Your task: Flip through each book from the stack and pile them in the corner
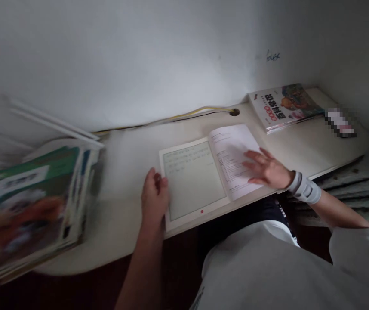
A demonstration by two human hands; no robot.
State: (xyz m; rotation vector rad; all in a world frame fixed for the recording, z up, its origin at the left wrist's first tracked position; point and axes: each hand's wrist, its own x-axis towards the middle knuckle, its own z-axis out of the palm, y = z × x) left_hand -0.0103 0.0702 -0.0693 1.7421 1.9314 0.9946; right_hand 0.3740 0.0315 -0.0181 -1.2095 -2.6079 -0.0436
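Left hand curled, knuckles up, at the left edge of the open booklet; contact likely, grip can't tell. Right hand open, fingers spread, flat on the right-hand page, holding nothing; grey wrist brace on that wrist. Booklet lies on the near edge of the white desk, left panel pale green. Risks: lower corner sits close to the edge, so a sideways drag could tip it off; spread-finger pressure could crease the page. Blurred stack of picture books at left looks tilted and near the edge, so could slide. Farther: cable through a desk grommet, a book in the far corner, pixelated object beside it.
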